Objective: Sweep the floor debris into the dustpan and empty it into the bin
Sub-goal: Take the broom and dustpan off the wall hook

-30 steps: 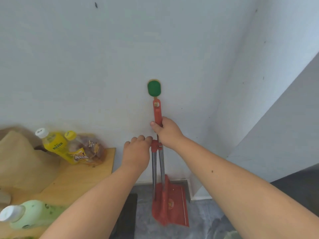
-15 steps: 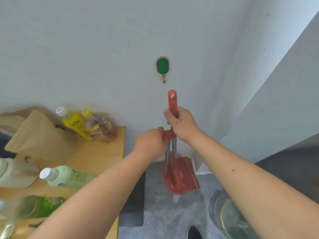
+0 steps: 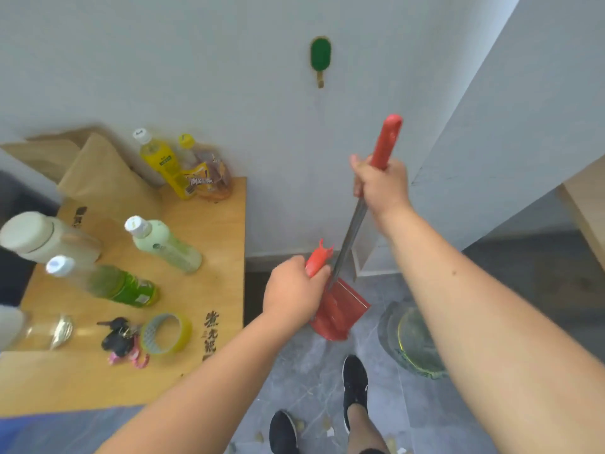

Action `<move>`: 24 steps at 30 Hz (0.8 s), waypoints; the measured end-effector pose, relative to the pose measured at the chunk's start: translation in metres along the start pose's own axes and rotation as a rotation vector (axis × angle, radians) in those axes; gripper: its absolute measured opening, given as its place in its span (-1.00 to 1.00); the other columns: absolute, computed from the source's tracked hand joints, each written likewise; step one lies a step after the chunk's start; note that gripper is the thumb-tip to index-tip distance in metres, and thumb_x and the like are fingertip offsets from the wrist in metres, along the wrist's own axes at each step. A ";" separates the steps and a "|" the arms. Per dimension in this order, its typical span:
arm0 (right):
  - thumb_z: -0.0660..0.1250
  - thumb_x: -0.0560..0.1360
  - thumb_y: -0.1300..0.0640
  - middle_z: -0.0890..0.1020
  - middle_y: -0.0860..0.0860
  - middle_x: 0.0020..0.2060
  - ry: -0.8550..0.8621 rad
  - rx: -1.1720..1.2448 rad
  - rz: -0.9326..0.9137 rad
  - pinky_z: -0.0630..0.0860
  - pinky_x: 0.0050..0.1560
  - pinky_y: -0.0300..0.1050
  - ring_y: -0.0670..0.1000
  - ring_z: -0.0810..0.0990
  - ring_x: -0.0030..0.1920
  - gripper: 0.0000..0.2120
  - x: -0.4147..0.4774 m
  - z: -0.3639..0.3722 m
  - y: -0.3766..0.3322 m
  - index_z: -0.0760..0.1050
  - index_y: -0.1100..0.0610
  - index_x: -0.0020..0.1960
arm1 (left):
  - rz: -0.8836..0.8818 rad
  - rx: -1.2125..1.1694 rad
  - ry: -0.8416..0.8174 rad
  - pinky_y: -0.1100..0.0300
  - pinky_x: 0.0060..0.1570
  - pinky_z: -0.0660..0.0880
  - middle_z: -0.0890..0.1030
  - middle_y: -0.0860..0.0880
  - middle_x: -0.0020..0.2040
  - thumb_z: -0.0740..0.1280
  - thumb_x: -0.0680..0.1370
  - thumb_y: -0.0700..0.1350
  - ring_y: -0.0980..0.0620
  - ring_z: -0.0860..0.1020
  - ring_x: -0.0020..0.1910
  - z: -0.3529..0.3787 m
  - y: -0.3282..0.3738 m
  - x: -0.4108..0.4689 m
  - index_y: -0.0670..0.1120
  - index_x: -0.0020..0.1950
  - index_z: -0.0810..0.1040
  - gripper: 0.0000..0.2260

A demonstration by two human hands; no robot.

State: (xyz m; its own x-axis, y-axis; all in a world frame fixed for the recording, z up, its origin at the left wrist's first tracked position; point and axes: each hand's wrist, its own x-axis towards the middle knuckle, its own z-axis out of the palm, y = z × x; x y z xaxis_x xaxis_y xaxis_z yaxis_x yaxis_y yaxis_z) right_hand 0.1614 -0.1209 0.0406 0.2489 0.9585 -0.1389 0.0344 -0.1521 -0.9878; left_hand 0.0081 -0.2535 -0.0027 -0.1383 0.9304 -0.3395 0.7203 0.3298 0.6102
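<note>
- A white wall (image 3: 196,77) stands ahead with a green hook (image 3: 320,55) on it, and a second wall (image 3: 523,109) closes in on the right to make a corner.
- A wooden table (image 3: 209,224) fills the left, its edge close beside my left arm; it carries bottles (image 3: 163,245), keys (image 3: 119,335) and a roll of tape (image 3: 167,334).
- Open grey floor (image 3: 311,381) runs between the table and a glass bowl (image 3: 415,342) on the right; my two black shoes (image 3: 355,381) stand in that gap, with bits of debris (image 3: 327,424) around them.
- My right hand (image 3: 379,188) is clenched around the red grip of the broom handle (image 3: 386,142), which tilts away up to the right, apart from the hook.
- My left hand (image 3: 294,293) is wrapped tight on the dustpan's red handle (image 3: 319,257).
- The dustpan (image 3: 340,309) hangs in my left hand above the floor, in front of the corner.
</note>
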 end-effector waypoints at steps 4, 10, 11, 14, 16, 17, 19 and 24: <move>0.43 0.43 -0.03 0.49 0.09 -0.52 -0.169 -0.063 -0.080 0.45 -0.23 -0.03 0.07 0.48 -0.43 -0.60 -0.035 -0.020 -0.003 0.44 0.08 -0.51 | -0.043 -0.092 -0.026 0.08 -0.36 0.38 0.50 0.02 -0.37 0.40 0.52 0.14 0.00 0.50 -0.37 0.001 -0.068 -0.064 -0.06 -0.28 0.42 -0.65; 0.21 0.55 -0.25 0.48 0.24 -0.33 -0.381 -0.659 -0.130 0.43 -0.20 0.00 0.01 0.41 -0.29 -0.37 -0.127 -0.036 -0.008 0.43 0.38 -0.19 | -0.010 -0.212 -0.082 -0.04 -0.35 0.53 0.53 -0.03 -0.40 0.45 0.47 0.15 -0.09 0.59 -0.39 -0.007 -0.101 -0.117 -0.05 -0.29 0.45 -0.66; 0.17 0.53 -0.29 0.41 0.18 -0.33 -0.399 -0.776 -0.138 0.37 -0.22 -0.02 0.02 0.36 -0.30 -0.35 -0.144 -0.042 -0.011 0.39 0.36 -0.18 | -0.005 -0.210 -0.104 -0.10 -0.34 0.56 0.56 -0.09 -0.38 0.44 0.44 0.18 -0.13 0.61 -0.37 -0.007 -0.106 -0.126 -0.08 -0.27 0.47 -0.64; 0.14 0.54 -0.33 0.42 0.14 -0.29 -0.442 -0.909 0.019 0.49 -0.28 -0.03 0.11 0.47 -0.37 -0.37 -0.191 -0.061 -0.025 0.44 0.29 -0.04 | -0.008 -0.223 -0.129 -0.19 -0.34 0.57 0.56 -0.15 -0.37 0.43 0.42 0.19 -0.20 0.61 -0.38 -0.007 -0.116 -0.151 -0.10 -0.24 0.48 -0.63; 0.22 0.56 -0.26 0.55 0.18 -0.27 -0.428 -0.741 0.244 0.63 -0.30 0.08 0.17 0.65 -0.38 -0.52 -0.216 -0.074 -0.029 0.51 0.17 0.10 | -0.025 -0.210 -0.132 -0.19 -0.34 0.56 0.53 -0.08 -0.39 0.45 0.45 0.15 -0.18 0.58 -0.40 -0.007 -0.123 -0.168 -0.09 -0.25 0.46 -0.65; 0.28 0.56 -0.20 0.59 0.21 -0.24 -0.426 -0.656 0.323 0.65 -0.26 0.12 0.20 0.69 -0.34 -0.60 -0.228 -0.082 -0.028 0.50 0.14 0.12 | -0.036 -0.194 -0.137 -0.19 -0.33 0.56 0.53 -0.07 -0.38 0.45 0.45 0.14 -0.18 0.58 -0.39 -0.006 -0.127 -0.178 -0.09 -0.24 0.46 -0.66; 0.35 0.57 0.01 0.61 0.27 -0.20 -0.444 -0.565 0.391 0.65 -0.16 0.16 0.24 0.72 -0.26 -0.77 -0.246 -0.098 -0.023 0.51 0.15 0.10 | -0.057 -0.163 -0.150 -0.19 -0.29 0.59 0.58 -0.11 -0.34 0.46 0.45 0.15 -0.21 0.62 -0.33 -0.002 -0.133 -0.201 -0.09 -0.22 0.49 -0.66; 0.05 0.50 0.47 0.59 0.36 -0.13 -0.480 -0.364 0.497 0.64 0.01 0.26 0.38 0.69 -0.10 -0.63 -0.286 -0.145 -0.006 0.52 0.26 0.15 | -0.102 -0.178 -0.154 -0.22 -0.23 0.62 0.61 -0.12 -0.31 0.49 0.45 0.09 -0.20 0.64 -0.29 0.023 -0.138 -0.258 -0.07 -0.23 0.53 -0.72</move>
State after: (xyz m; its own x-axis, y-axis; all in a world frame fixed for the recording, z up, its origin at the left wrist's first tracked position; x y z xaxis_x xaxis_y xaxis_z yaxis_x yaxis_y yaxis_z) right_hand 0.2305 -0.4288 0.0966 -0.1247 0.7442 -0.6562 0.3647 -0.5807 -0.7279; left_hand -0.0396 -0.5431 -0.0156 -0.0892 0.8602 -0.5021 0.5750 0.4561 0.6792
